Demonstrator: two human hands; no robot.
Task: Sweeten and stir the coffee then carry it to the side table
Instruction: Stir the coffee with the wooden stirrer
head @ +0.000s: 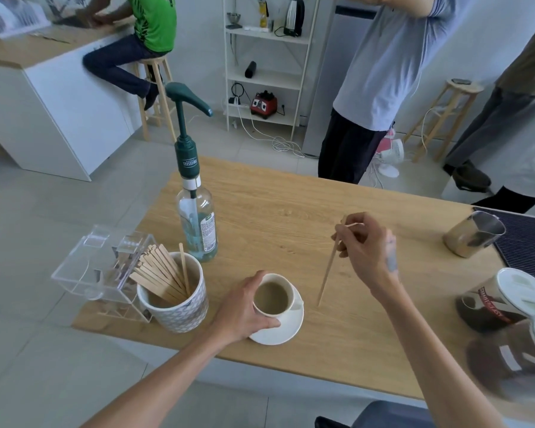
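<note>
The cup point(278, 297) of milky coffee sits on a white saucer point(283, 332) near the front edge of the wooden surface point(291, 217). The left hand point(244, 310) wraps the cup's left side, its grip closed around the wall, thumb resting toward the saucer. Just right of the cup, the right hand point(368, 251) hangs above the surface with its grip pinched on the top of a wooden stirrer point(329, 268); the stick slants down and left, its lower tip close to the surface beside the saucer, outside the cup. Left of the cup stands a patterned pot point(179, 313) full of more stirrers, and beyond that a clear plastic box point(90, 264) with its lid tipped up. Behind the cup and a little left rises a clear syrup bottle point(198, 223) topped by a dark green pump point(186, 118). Well to the right of the cup are a metal jug point(473, 233) at the edge of a dark ribbed mat point(525, 239) and blurred containers with white lids point(519, 288). Past the far edge, two people stand, and another sits on a stool point(155, 88).
</note>
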